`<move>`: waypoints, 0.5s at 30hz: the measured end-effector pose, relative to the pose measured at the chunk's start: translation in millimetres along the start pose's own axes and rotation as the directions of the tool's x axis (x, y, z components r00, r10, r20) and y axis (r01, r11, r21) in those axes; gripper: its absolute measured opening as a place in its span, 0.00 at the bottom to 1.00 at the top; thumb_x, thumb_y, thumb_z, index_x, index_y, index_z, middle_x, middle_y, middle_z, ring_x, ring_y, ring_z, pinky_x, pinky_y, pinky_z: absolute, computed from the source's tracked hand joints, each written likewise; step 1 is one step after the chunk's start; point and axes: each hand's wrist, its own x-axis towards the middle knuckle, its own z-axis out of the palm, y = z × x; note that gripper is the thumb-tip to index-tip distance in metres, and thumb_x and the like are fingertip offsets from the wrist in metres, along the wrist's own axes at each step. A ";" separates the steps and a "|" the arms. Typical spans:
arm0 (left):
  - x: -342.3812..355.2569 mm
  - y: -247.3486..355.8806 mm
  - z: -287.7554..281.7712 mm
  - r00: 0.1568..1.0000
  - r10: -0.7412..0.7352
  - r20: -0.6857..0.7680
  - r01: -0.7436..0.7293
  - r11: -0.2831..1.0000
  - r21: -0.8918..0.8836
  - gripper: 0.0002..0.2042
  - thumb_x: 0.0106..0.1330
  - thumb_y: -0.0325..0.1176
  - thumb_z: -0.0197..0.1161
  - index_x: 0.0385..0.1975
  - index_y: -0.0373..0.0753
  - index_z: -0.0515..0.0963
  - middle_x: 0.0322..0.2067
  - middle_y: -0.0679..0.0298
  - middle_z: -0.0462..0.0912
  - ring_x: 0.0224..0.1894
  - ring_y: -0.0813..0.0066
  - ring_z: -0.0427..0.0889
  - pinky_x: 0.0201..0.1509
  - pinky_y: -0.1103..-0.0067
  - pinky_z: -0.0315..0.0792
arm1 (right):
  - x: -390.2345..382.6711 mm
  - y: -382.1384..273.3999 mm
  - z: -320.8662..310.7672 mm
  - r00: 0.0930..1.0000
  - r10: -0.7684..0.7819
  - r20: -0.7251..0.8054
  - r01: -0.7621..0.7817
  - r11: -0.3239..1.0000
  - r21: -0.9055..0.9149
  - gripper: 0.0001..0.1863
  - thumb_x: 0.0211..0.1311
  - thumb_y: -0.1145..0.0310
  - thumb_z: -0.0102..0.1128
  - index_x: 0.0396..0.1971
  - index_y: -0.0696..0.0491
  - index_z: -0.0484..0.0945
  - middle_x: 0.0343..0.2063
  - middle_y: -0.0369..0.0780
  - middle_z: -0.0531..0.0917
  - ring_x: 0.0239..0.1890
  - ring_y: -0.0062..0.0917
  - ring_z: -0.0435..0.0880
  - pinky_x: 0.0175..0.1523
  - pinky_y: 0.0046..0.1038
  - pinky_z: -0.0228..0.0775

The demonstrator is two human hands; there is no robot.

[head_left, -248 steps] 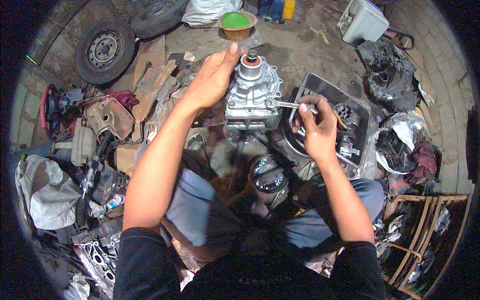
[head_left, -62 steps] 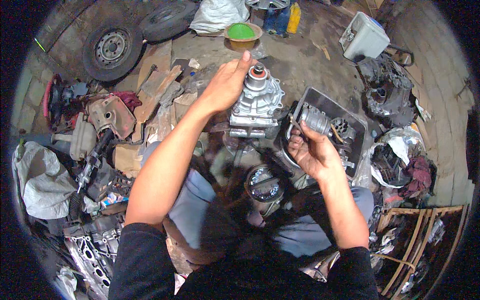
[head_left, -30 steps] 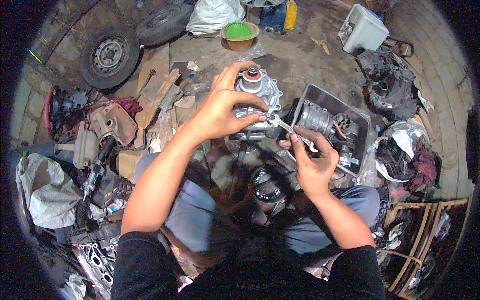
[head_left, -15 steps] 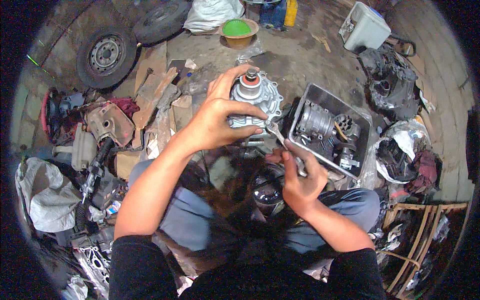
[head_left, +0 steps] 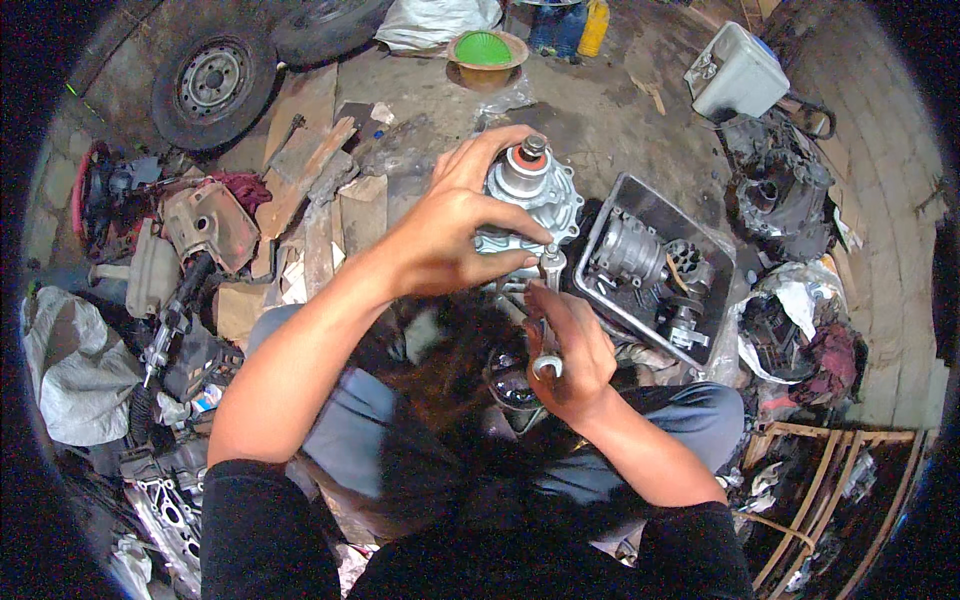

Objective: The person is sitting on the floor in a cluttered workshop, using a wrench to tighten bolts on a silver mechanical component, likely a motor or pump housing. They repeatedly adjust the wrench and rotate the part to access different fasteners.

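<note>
A silvery cast-metal pump-like housing (head_left: 562, 205) stands in front of me, its round neck and shaft with an orange-red ring pointing up. My left hand (head_left: 450, 228) is wrapped round its left side, with thumb and a fingertip close to a bolt at the near right edge. In my right hand (head_left: 580, 358) is a combination wrench (head_left: 547, 366). One end of it meets that bolt, and the open-jaw end sticks out near my palm. Below the hands, a dark glossy container (head_left: 512, 385) sits between my legs, partly hidden.
Right of the housing lies a metal bin (head_left: 718, 300) with machined parts inside. Beyond it are a dark greasy casing (head_left: 770, 165) and a white box (head_left: 738, 70). Wheels (head_left: 212, 85), wood scraps and metal parts crowd the left. A basin with a green bowl (head_left: 482, 48) stands at the back.
My right hand has swung left toward me, bringing the wrench from a slant to nearly straight in line with my body. The view has shifted slightly; my left hand keeps its hold.
</note>
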 end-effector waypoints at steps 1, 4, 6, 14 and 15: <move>0.4 -0.7 0.3 1.000 0.003 0.000 -0.003 1.000 -0.001 0.17 0.45 0.31 0.81 0.37 0.53 0.91 0.70 0.51 0.63 0.73 0.50 0.61 0.77 0.62 0.54 | -0.1 0.5 1.9 1.000 -0.005 -0.027 0.005 1.000 0.023 0.28 0.62 0.69 0.66 0.59 0.68 0.73 0.49 0.56 0.83 0.46 0.49 0.87 0.51 0.43 0.80; 0.3 -1.8 0.2 1.000 0.006 -0.002 -0.006 1.000 -0.001 0.17 0.45 0.32 0.81 0.37 0.53 0.91 0.70 0.51 0.63 0.74 0.49 0.61 0.77 0.62 0.53 | 9.3 -1.8 9.4 0.991 0.017 -0.129 -0.012 0.999 0.043 0.22 0.63 0.75 0.63 0.55 0.68 0.76 0.43 0.53 0.85 0.41 0.43 0.88 0.47 0.38 0.81; 0.0 -2.1 -0.2 1.000 0.009 -0.002 -0.009 1.000 0.005 0.16 0.45 0.33 0.81 0.38 0.54 0.92 0.70 0.50 0.63 0.74 0.49 0.61 0.77 0.62 0.53 | 22.3 -9.9 9.1 0.973 0.069 -0.222 -0.074 0.997 -0.014 0.17 0.59 0.87 0.61 0.50 0.68 0.79 0.32 0.48 0.87 0.33 0.33 0.89 0.42 0.29 0.82; -1.0 -2.4 1.1 1.000 0.010 -0.007 -0.010 1.000 0.013 0.17 0.45 0.33 0.81 0.38 0.56 0.92 0.71 0.50 0.63 0.74 0.48 0.61 0.78 0.62 0.52 | 11.4 5.1 9.9 0.997 -0.078 0.003 0.078 0.982 -0.170 0.31 0.49 0.75 0.68 0.58 0.60 0.79 0.35 0.47 0.82 0.32 0.38 0.85 0.35 0.36 0.79; -0.8 -2.9 1.0 1.000 0.009 -0.001 -0.009 1.000 0.016 0.17 0.45 0.33 0.81 0.38 0.56 0.92 0.71 0.49 0.63 0.74 0.48 0.61 0.78 0.62 0.52 | 15.2 3.6 9.2 0.998 -0.063 0.000 0.062 0.989 -0.133 0.35 0.42 0.77 0.69 0.58 0.59 0.80 0.35 0.46 0.82 0.32 0.38 0.84 0.35 0.36 0.79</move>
